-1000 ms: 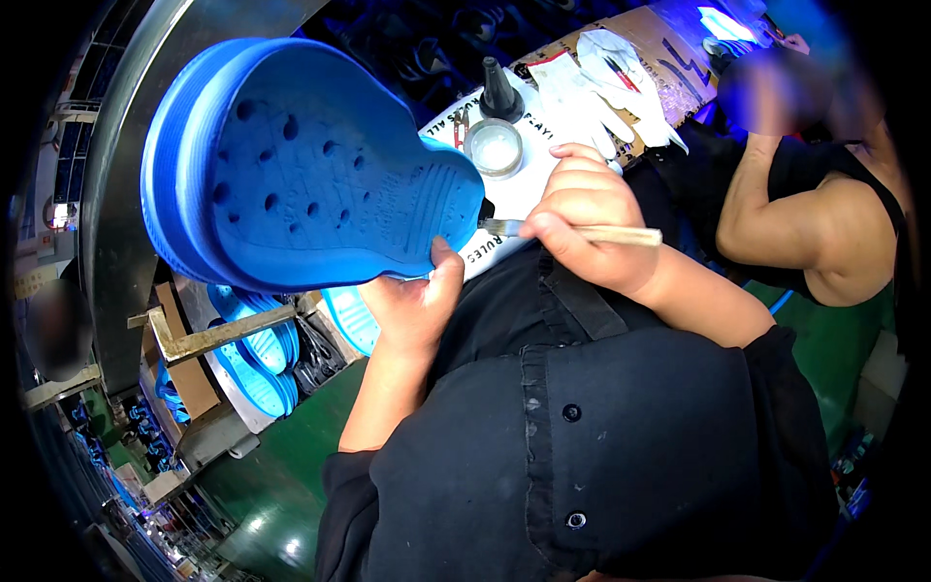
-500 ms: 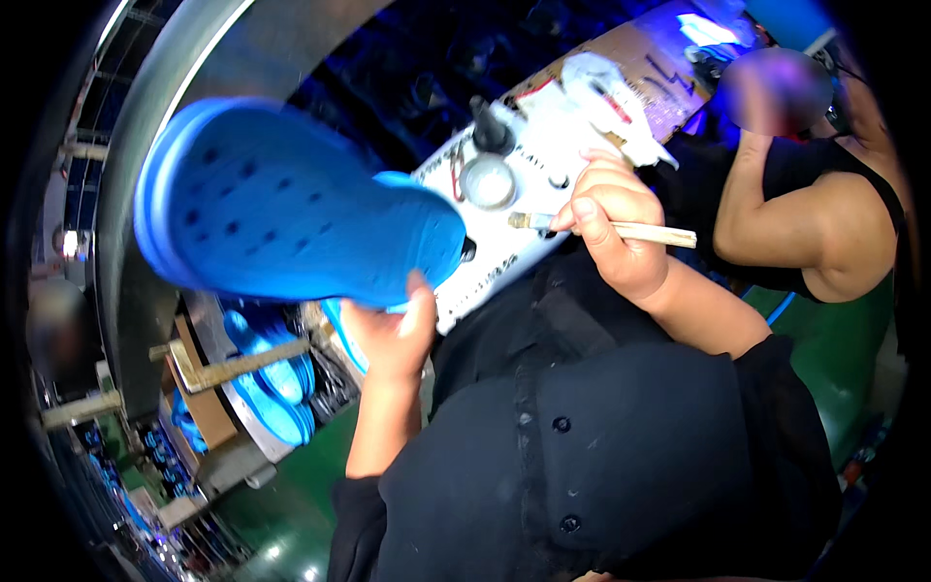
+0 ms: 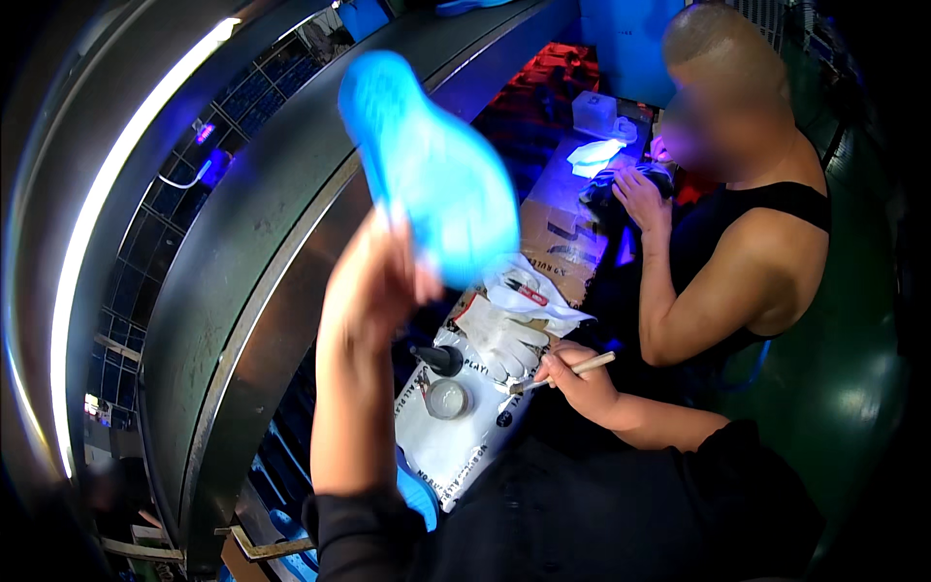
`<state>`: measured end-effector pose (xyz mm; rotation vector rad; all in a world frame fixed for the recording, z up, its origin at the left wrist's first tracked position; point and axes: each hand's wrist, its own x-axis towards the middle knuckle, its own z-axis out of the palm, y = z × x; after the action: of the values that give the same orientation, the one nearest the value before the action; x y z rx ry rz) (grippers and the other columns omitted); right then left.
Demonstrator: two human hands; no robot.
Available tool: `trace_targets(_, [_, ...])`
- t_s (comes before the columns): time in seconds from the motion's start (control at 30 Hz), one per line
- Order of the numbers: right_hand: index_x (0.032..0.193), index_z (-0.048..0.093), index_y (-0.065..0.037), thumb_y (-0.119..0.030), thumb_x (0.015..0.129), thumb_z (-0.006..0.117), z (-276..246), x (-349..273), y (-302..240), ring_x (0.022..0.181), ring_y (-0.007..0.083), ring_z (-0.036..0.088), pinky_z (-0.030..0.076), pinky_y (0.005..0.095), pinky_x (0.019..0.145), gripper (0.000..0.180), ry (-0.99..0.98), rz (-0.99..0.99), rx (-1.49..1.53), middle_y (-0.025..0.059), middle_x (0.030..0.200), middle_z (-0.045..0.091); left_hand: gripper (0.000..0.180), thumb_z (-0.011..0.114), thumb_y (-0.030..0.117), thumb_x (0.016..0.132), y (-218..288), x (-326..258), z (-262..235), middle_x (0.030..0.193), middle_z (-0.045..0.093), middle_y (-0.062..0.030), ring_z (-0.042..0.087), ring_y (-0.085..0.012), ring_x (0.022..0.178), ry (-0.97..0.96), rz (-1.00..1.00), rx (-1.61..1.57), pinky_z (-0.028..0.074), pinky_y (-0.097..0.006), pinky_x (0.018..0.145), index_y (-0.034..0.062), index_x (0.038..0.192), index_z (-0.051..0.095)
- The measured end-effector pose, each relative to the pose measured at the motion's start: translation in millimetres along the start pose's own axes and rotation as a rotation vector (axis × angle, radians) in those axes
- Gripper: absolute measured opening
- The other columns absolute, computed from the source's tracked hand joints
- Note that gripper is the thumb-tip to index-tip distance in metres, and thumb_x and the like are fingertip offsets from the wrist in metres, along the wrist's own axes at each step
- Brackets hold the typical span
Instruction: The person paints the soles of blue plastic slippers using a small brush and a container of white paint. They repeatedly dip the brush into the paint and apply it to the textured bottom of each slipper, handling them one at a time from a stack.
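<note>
A blue foam clog (image 3: 436, 175), smeared by motion, is raised in front of the conveyor. My left hand (image 3: 373, 276) grips its lower side, and some of the fingers are blurred. My right hand (image 3: 584, 388) pinches a brush (image 3: 593, 362) with a pale wooden handle, its bristles pointing left over the white-covered bench (image 3: 432, 466). Left of the bristles stand a small round cup (image 3: 447, 398) and a black bottle with a pointed nozzle (image 3: 438, 360). A white knit glove (image 3: 499, 335) lies just beyond the brush.
The dark conveyor belt (image 3: 281, 184) curves along my left behind a metal rim. A white cloth (image 3: 543, 301) with a red-handled tool lies farther up the bench. To the right sits a co-worker (image 3: 737, 223), hands on a dark item. Another blue clog (image 3: 417, 495) is beside my left forearm.
My left hand has lifted the clog up and away toward the conveyor. The view has swung, showing more of the belt and co-worker. My right hand still holds the brush near the cup.
</note>
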<state>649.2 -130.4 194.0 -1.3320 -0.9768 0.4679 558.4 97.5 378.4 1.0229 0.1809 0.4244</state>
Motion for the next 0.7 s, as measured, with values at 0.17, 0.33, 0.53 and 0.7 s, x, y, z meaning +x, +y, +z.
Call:
trace_targets(0.17, [0.070,0.064,-0.001,-0.013,0.090,0.053,-23,-1,11,0.058,0.0160,0.053,0.042,0.0302,0.058,0.027,0.066,0.126,0.056,0.0063,0.060,0.055,0.044,0.058,0.029,0.091,17,129,71,0.104,0.063,-0.0192,0.064,-0.0250,0.090,0.221,0.196,-0.127,0.053,-0.031,0.082,-0.0090,0.112,0.051])
trace_targets(0.33, [0.073,0.064,0.000,-0.017,0.093,0.052,-34,-4,26,0.056,0.0111,0.051,0.041,0.0265,0.054,0.029,0.063,0.184,0.160,0.0048,0.062,0.056,0.054,0.063,0.023,0.088,-58,38,39,0.091,0.062,-0.0158,0.060,-0.0179,0.073,0.085,0.173,0.149,0.052,-0.033,0.079,0.0030,0.132,0.041])
trace_targets(0.53, [0.077,0.063,0.000,-0.021,0.096,0.048,-12,0,45,0.060,0.0090,0.051,0.042,0.0243,0.058,0.033,-0.045,0.238,0.218,0.0041,0.070,0.059,0.043,0.057,0.010,0.089,-119,-149,-96,0.096,0.064,-0.0130,0.063,-0.0170,0.083,0.604,-0.249,0.688,0.050,-0.028,0.075,-0.0039,0.127,0.044])
trace_targets(0.7, [0.080,0.063,0.001,-0.025,0.099,0.041,10,3,36,0.062,0.0076,0.050,0.042,0.0224,0.059,0.038,-0.073,0.290,0.264,0.0030,0.072,0.060,0.053,0.068,0.018,0.073,-164,-336,-164,0.091,0.066,-0.0161,0.064,-0.0279,0.083,0.867,-0.486,1.640,0.051,-0.038,0.075,0.0012,0.120,0.053])
